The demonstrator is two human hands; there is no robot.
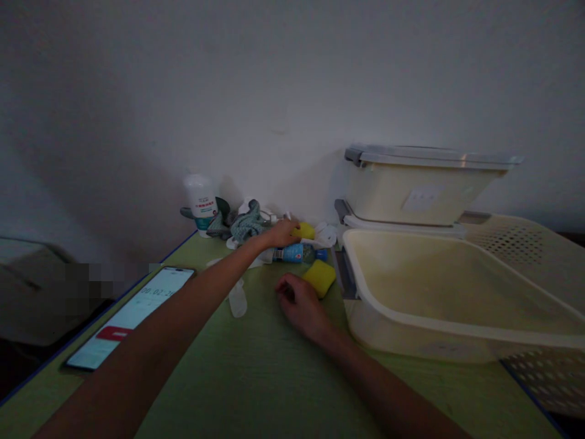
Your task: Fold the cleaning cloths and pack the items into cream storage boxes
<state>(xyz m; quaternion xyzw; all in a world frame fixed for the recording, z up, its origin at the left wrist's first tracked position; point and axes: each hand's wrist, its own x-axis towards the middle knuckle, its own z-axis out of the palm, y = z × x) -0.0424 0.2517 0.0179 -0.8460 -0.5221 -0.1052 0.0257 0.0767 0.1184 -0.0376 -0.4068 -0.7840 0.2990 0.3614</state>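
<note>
Yellow sponge (305,230) at the back of the tabletop (256,372), near the wall, left hand (283,233) on it. Right hand (299,300) nearer, fingers curled inward, just beside a second sponge (320,278). Too dim for me to tell whether either grip is clamped or apart. Bottle (295,253) lying between both sponges; crumpled cloth (249,223) left of the left hand; pale tub (420,338) off to the right.

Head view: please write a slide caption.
Left hand at one yellow sponge, right hand beside another sponge, open cream bin nearby.
</note>
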